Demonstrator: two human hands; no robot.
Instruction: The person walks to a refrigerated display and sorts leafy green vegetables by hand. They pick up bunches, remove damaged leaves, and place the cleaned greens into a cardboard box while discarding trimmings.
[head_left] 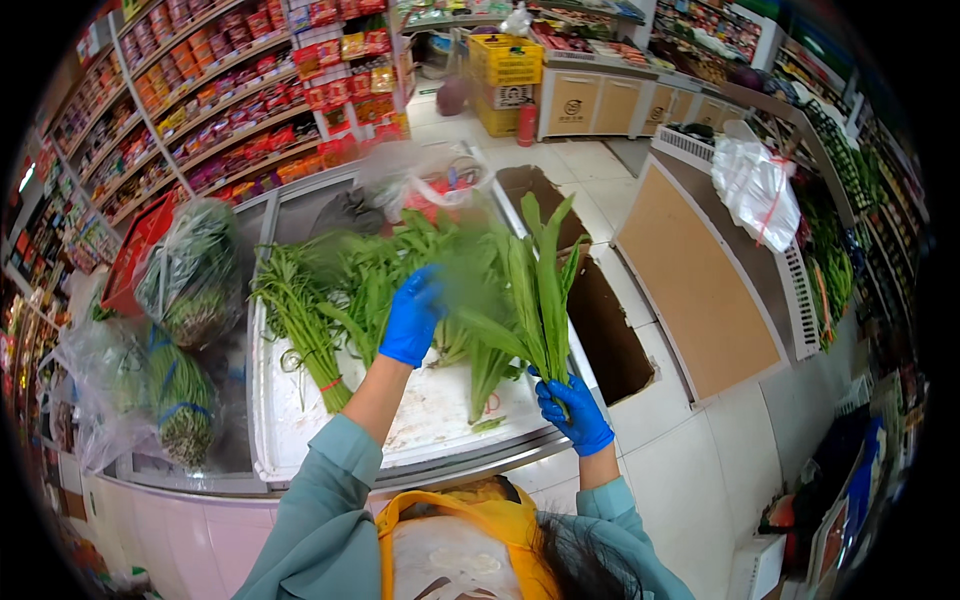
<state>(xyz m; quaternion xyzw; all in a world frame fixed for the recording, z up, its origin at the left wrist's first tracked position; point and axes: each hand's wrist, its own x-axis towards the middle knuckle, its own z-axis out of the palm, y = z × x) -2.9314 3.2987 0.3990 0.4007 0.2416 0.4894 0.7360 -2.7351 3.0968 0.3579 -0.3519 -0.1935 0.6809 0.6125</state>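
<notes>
Green bundles (300,320) lie on the white tray (430,420), at ten o'clock from the left hand (412,318). That blue-gloved hand reaches into blurred leaves; its grip I cannot tell. At four o'clock, the right hand (573,412) clamps the stems of a leafy bunch (540,290), held upright. Sorting looks underway; next needs a steady stem grip.
</notes>
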